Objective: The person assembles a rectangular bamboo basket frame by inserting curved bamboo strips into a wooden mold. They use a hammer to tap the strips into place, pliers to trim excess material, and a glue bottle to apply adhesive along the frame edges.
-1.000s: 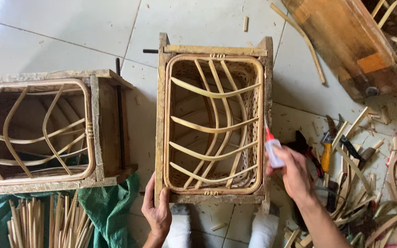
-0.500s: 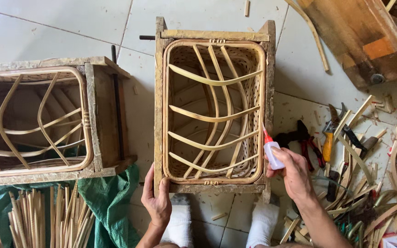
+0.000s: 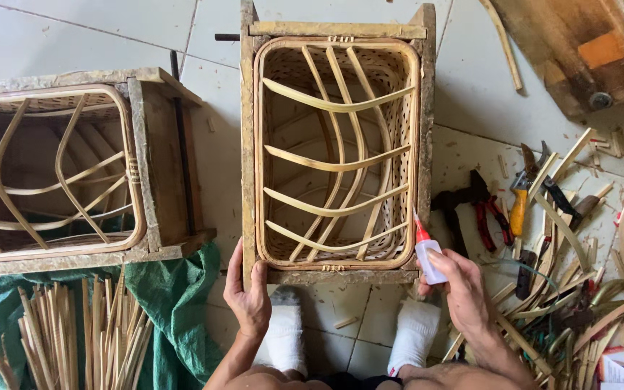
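A rattan basket [image 3: 335, 148] sits inside a rough wooden frame mould [image 3: 245, 144] on the tiled floor [image 3: 81, 32], its curved cane strips crossing the open top. The left hand [image 3: 248, 292] grips the mould's near left corner, fingers wrapped over the edge. The right hand [image 3: 462, 289] is closed around a small glue bottle [image 3: 427, 254] — white body, red nozzle — whose tip points at the basket's near right rim. Two white-socked feet [image 3: 287, 336] rest just below the mould's near edge.

Left of the mould stands a second mould with basket [image 3: 59, 170], and below that a green tarp [image 3: 175, 289] carries a bundle of cane sticks [image 3: 74, 332]. Right of the mould lie red-handled pliers [image 3: 487, 209], a yellow-handled tool [image 3: 518, 206] and scattered cane offcuts [image 3: 579, 289].
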